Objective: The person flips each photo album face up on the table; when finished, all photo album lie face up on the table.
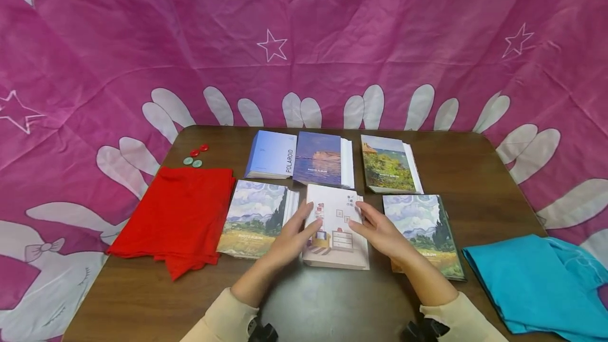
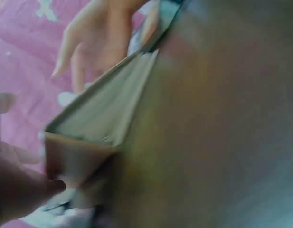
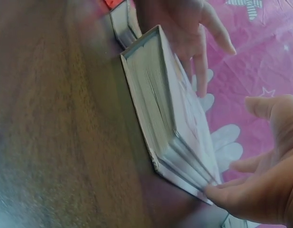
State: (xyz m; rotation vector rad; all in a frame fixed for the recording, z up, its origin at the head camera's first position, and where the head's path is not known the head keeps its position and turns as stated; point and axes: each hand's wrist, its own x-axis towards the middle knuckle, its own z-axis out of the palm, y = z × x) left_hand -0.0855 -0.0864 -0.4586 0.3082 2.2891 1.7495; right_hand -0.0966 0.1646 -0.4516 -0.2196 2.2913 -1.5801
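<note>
A thick white photo album point(image 1: 335, 251) with a drawn room on its cover lies on the table between both hands. My left hand point(image 1: 293, 235) is at its left side, fingers extended over the cover's edge. From the other side my right hand point(image 1: 387, 235) reaches in, fingers spread loosely, some over the cover. In the right wrist view, the right hand point(image 3: 265, 190) touches the page-edge side of the album point(image 3: 155, 90). The left wrist view has the left hand point(image 2: 23, 185) by the album's spine point(image 2: 72, 154); that view is blurred.
Landscape photo albums lie left point(image 1: 254, 215) and right point(image 1: 413, 220). Behind are a blue Polaroid album point(image 1: 272, 154), a sea-cliff album point(image 1: 317, 160) and a green-hill album point(image 1: 387, 165). Red cloth point(image 1: 176, 215), turquoise cloth point(image 1: 537, 278) and several buttons point(image 1: 197, 163) lie about.
</note>
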